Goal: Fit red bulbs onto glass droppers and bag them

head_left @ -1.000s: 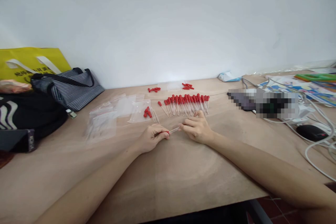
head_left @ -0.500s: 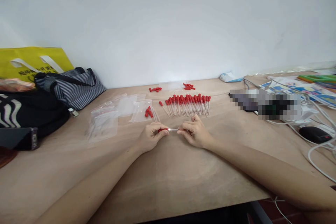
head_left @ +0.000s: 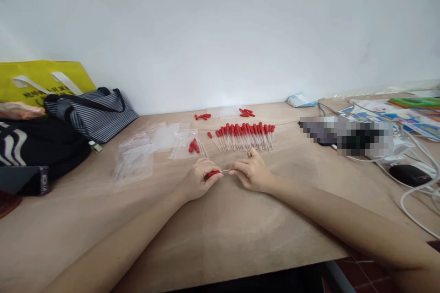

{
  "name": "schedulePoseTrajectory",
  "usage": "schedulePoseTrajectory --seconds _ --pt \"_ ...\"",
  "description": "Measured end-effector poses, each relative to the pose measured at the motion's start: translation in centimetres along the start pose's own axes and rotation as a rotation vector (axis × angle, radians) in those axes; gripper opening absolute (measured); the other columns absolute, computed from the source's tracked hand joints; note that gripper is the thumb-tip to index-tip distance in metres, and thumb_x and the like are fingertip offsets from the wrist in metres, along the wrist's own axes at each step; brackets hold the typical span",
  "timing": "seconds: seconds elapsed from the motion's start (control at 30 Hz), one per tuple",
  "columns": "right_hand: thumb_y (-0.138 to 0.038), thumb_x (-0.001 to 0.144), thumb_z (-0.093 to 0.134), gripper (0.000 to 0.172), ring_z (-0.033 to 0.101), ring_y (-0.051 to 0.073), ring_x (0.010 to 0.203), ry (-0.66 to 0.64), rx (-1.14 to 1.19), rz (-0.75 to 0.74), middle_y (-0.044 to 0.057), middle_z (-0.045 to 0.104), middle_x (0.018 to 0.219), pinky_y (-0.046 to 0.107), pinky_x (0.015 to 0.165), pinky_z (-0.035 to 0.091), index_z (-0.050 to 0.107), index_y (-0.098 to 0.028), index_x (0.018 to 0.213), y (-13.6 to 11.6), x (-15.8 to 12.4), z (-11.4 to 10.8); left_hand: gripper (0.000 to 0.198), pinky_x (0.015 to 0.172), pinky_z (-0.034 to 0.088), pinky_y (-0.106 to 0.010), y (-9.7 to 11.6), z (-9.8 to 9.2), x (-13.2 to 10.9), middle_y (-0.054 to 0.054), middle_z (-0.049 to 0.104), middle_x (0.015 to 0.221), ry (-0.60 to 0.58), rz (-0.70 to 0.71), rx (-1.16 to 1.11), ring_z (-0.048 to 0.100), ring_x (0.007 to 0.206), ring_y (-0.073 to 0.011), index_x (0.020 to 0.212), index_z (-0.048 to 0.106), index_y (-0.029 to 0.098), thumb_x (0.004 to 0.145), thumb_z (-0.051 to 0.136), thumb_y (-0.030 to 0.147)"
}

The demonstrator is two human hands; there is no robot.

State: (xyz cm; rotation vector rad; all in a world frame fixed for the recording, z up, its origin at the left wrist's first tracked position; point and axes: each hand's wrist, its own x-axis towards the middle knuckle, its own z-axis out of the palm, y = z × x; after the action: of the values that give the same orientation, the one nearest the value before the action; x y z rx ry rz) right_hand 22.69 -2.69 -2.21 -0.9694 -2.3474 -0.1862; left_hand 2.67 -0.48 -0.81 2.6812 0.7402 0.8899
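1. From my end, via the head cam, I've got the L hand (head_left: 202, 177) at mid worktop (head_left: 223, 233), its fingers narrow and curled round a red bulb (head_left: 212, 174).
2. My R hand (head_left: 250, 171) faces it, just to the R; thumb + index are pinched on the far end of a thin clear tube (head_left: 225, 171).
3. The tube spans the gap btwn both hands, approx. level, bulb at its L end. Can't tell how deep it sits in the bulb; L fingers hide the joint.
4. Beyond the R hand I see a row of droppers (head_left: 244, 135), side by side, red ends away from me, tips my way.
5. Just beyond the L hand: a few loose tubes (head_left: 203, 150), w/ a small pile of caps (head_left: 193, 146) beside them, next to clear bags (head_left: 135, 160) spread to the L.
6. Nr the wall I've two more red clusters, L (head_left: 202, 116) and R (head_left: 246, 113), w/ a clear sheet btwn them.
7. Far L: striped bag (head_left: 99, 121), yellow bag (head_left: 44, 78) behind it, black bag (head_left: 44, 146) in front.
8. Far R: mouse (head_left: 410, 175) amid white cables (head_left: 405, 201); tissue pack (head_left: 301, 100) nr the wall.
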Motion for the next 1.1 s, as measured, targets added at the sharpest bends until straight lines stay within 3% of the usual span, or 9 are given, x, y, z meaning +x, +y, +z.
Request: schedulePoseTrajectory --seconds 0.23,0.47,0.57,0.67,0.77,0.87,1.1 --pt "-0.027 0.087 0.037 0.026 0.042 0.009 0.052 -0.065 0.105 0.101 -0.001 0.061 0.062 0.029 0.066 0.019 0.056 -0.016 0.074 -0.3 0.1 0.4 0.019 0.074 0.041 -0.033 -0.1 0.0 0.0 -0.003 0.063 0.067 -0.036 0.027 0.001 0.054 0.067 -0.0147 0.073 0.059 0.016 0.082 0.045 0.026" --pt "-0.029 0.085 0.044 0.021 0.050 0.015 0.076 -0.117 0.070 0.060 0.003 0.064 0.079 0.030 0.066 0.019 0.062 -0.020 0.087 -0.3 0.8 -1.3 0.017 0.077 0.039 -0.033 -0.9 -0.7 0.0 -0.003 0.064 0.075 0.044 -0.002 0.089 0.055 0.079 -0.0169 0.081 0.061 0.019 0.082 0.047 0.027" --pt "-0.025 0.081 0.048 0.016 0.051 0.016 0.078 -0.147 0.068 0.073 0.002 0.065 0.078 0.030 0.067 0.021 0.063 -0.021 0.085 -0.5 0.9 -1.4 0.023 0.083 0.037 -0.037 -1.4 -1.0 -0.2 -0.005 0.062 0.089 0.070 -0.033 0.200 0.053 0.089 -0.0203 0.095 0.059 0.020 0.078 0.053 0.035" --pt "-0.023 0.080 0.048 0.016 0.053 0.016 0.077 -0.097 0.137 0.255 0.001 0.065 0.078 0.029 0.068 0.025 0.062 -0.021 0.088 -0.3 1.4 -0.8 0.045 0.088 0.035 -0.040 -2.4 -1.4 -0.4 -0.010 0.055 0.106 0.175 -0.196 0.305 0.049 0.099 -0.0240 0.114 0.048 0.017 0.075 0.055 0.039" --pt "-0.024 0.079 0.048 0.020 0.056 0.015 0.072 0.001 0.181 0.515 0.002 0.065 0.076 0.029 0.069 0.029 0.057 -0.019 0.095 0.5 3.0 0.3 0.044 0.089 0.035 -0.041 -3.9 -1.9 -0.6 -0.011 0.055 0.105 0.257 -0.387 0.376 0.048 0.099 -0.0254 0.114 0.047 0.015 0.075 0.054 0.035" --pt "-0.023 0.077 0.047 0.019 0.057 0.016 0.073 0.016 0.127 0.674 0.001 0.065 0.075 0.030 0.070 0.029 0.053 -0.019 0.095 1.3 5.3 1.8 0.042 0.089 0.036 -0.041 -5.2 -2.2 -0.9 -0.012 0.054 0.104 0.239 -0.520 0.402 0.047 0.100 -0.0267 0.111 0.049 0.014 0.072 0.056 0.031" --pt "-0.022 0.077 0.044 0.017 0.058 0.020 0.080 -0.077 -0.039 0.792 0.005 0.065 0.082 0.035 0.076 0.022 0.051 -0.019 0.091 1.7 9.9 4.7 0.025 0.083 0.041 -0.037 -6.8 -2.3 -1.4 -0.008 0.057 0.098 0.187 -0.495 0.410 0.053 0.093 -0.0229 0.098 0.055 0.018 0.075 0.051 0.025"
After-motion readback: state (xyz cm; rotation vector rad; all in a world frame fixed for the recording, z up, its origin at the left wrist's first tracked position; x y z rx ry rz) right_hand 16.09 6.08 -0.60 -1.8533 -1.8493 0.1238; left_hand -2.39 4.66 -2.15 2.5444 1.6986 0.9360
